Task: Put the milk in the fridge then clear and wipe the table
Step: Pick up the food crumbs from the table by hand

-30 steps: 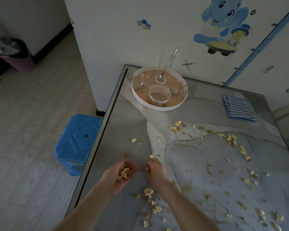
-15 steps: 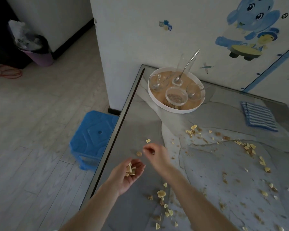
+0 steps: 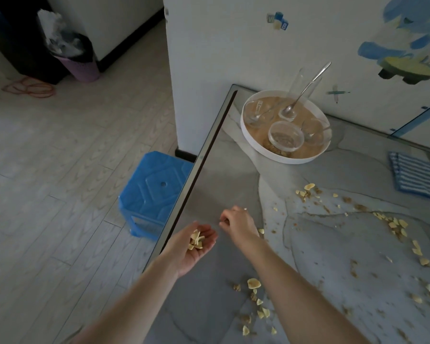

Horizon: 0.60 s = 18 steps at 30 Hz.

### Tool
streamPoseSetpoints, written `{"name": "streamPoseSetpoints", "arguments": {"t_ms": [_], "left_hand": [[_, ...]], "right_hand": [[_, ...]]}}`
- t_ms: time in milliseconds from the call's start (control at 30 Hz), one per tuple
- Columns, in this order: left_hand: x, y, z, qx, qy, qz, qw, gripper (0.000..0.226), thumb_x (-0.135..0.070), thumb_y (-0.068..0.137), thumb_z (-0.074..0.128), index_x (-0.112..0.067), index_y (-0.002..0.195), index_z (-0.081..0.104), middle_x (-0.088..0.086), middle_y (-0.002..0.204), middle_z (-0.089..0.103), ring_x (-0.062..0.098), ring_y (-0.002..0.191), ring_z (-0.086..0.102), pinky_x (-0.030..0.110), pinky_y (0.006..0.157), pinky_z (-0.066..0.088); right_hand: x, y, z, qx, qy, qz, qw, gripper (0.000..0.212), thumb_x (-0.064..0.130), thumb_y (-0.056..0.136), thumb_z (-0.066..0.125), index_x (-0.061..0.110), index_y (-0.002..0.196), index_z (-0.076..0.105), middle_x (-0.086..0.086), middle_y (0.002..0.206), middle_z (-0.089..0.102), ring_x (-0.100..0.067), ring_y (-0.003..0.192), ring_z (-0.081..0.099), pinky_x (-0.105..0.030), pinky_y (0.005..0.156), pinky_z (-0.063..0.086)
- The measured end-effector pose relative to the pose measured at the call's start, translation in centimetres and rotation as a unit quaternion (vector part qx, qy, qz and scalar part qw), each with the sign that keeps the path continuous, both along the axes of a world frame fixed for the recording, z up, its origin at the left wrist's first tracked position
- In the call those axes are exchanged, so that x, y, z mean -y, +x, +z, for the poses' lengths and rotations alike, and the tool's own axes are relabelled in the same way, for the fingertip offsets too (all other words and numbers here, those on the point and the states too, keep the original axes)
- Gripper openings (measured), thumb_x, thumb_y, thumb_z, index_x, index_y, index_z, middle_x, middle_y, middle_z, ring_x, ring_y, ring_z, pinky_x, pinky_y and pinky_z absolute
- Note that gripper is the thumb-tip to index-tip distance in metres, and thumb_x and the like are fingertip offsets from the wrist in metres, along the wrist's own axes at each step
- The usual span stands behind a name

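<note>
Yellow flakes (image 3: 196,240) heap in the loosely cupped left hand (image 3: 184,258). At its 2 o'clock the right hand (image 3: 237,223) has apparently pinched up another. Clearing creeps on, but the table (image 3: 204,309) remains littered.

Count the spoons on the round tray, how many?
3. One spoon stands in the tall glass, a second spoon lies in the left small bowl, a third spoon in the right small bowl. Others may hide.

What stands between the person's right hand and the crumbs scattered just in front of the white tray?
Nothing visible. Only bare table lies between the right hand and those crumbs. The white tray and the striped cloth sit farther back, off that path.
</note>
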State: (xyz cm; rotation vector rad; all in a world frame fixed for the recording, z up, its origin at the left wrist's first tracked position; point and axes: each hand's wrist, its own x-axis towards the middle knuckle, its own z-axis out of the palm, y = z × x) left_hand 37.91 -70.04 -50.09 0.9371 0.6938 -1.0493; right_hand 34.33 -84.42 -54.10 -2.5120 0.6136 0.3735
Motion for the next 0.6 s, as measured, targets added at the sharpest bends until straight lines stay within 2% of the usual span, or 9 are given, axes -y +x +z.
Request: {"name": "streamPoseSetpoints", "arguments": {"t_ms": [100,200,267,367,433,533,600], "left_hand": [[0.1,-0.2,0.1,0.001,0.002,-0.009,1.0,0.029,-0.017,0.096,0.044,0.004,0.083,0.059,0.019,0.079,0.064,0.027,0.076,0.063,0.031,0.07,0.056],[0.5,-0.5,-0.3,-0.003,0.006,-0.015,1.0,0.028,-0.017,0.095,0.045,0.005,0.087,0.059,0.021,0.085,0.064,0.029,0.08,0.063,0.036,0.076,0.054],[1.0,-1.1,-0.1,-0.008,-0.002,-0.018,1.0,0.027,-0.018,0.096,0.045,0.005,0.092,0.059,0.022,0.09,0.064,0.03,0.084,0.063,0.037,0.079,0.053],[2.1,-2.4,0.6,-0.006,-0.046,-0.043,0.998,0.025,-0.016,0.095,0.044,0.003,0.102,0.059,0.019,0.095,0.064,0.025,0.086,0.063,0.032,0.07,0.056],[2.7,-3.4,1.3,-0.003,-0.064,-0.059,0.996,0.023,-0.013,0.094,0.043,0.001,0.099,0.06,0.015,0.09,0.065,0.022,0.082,0.063,0.025,0.06,0.058],[2.9,-4.3,2.0,-0.025,-0.078,-0.04,0.996,0.021,-0.011,0.093,0.046,0.005,0.095,0.059,0.019,0.084,0.065,0.025,0.078,0.064,0.028,0.057,0.059],[2.6,-4.7,2.2,-0.039,-0.065,-0.022,0.997,0.023,-0.011,0.094,0.045,0.006,0.085,0.058,0.019,0.071,0.067,0.027,0.069,0.066,0.03,0.052,0.058]], "right_hand": [[0.1,-0.5,0.7,0.017,0.037,-0.066,0.997,0.017,0.017,0.086,0.057,0.006,0.097,0.065,-0.013,0.107,0.061,-0.025,0.097,0.057,-0.024,0.077,0.04],[-0.1,-1.5,3.1,0.095,0.116,-0.167,0.974,0.012,0.018,0.082,0.062,0.008,0.088,0.067,-0.003,0.089,0.067,-0.01,0.078,0.056,-0.008,0.057,0.037],[-0.9,-2.6,5.4,0.126,0.165,-0.174,0.963,0.011,0.02,0.082,0.064,0.011,0.087,0.068,0.004,0.081,0.064,-0.004,0.073,0.056,-0.001,0.058,0.038],[-2.7,-4.1,7.9,0.106,0.204,-0.114,0.967,0.017,0.024,0.082,0.066,0.016,0.096,0.069,0.003,0.093,0.069,-0.004,0.081,0.06,-0.008,0.072,0.044],[-3.1,-5.2,8.5,0.097,0.199,-0.104,0.97,0.021,0.025,0.081,0.067,0.017,0.101,0.069,0.002,0.099,0.068,-0.006,0.086,0.06,-0.015,0.079,0.046],[-2.2,-7.2,8.8,0.162,0.19,-0.171,0.953,0.017,0.02,0.084,0.063,0.012,0.097,0.07,0.006,0.089,0.067,0.002,0.075,0.058,-0.007,0.072,0.046],[-1.4,-9.0,8.3,0.176,0.151,-0.222,0.947,0.012,0.017,0.086,0.06,0.011,0.093,0.068,0.009,0.08,0.064,0.004,0.071,0.055,-0.006,0.065,0.044]]}}
